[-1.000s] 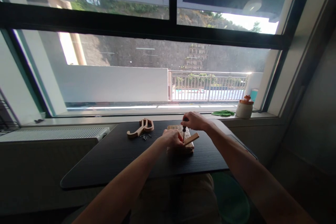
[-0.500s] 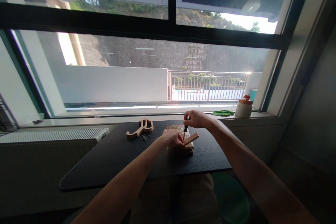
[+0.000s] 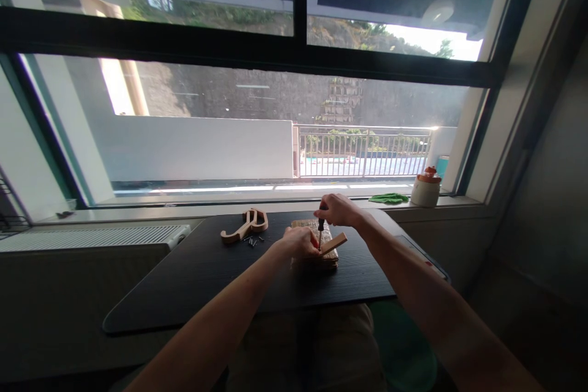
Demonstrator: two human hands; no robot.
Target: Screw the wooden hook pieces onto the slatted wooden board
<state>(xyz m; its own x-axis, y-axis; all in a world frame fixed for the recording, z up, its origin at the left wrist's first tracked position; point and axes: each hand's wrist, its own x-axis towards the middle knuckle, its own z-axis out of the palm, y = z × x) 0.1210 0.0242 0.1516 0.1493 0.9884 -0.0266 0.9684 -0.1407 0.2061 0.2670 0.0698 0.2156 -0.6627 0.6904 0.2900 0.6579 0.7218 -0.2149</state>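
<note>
My right hand (image 3: 339,209) is closed around the dark handle of a screwdriver (image 3: 321,224), its shaft pointing down. The tip meets one end of a small wooden block (image 3: 334,244), close to my left fingertips. My left hand (image 3: 301,241) is closed on that end of the block; whether a screw sits there is too small to tell. Beneath both lies a stack of corrugated cardboard (image 3: 329,263). To the left on the dark table rests a curved wooden piece (image 3: 250,225), with several loose screws (image 3: 253,240) beside it.
The black table (image 3: 184,294) stands against the window sill. On the sill are a white jar (image 3: 425,190) with an orange lid and a green cloth (image 3: 388,198). A radiator (image 3: 92,239) is at the left, a green stool (image 3: 404,343) below the table. A flat item lies behind my right forearm.
My right hand has shifted slightly left, bringing the screwdriver more upright. My left hand and the wooden block have stayed in place.
</note>
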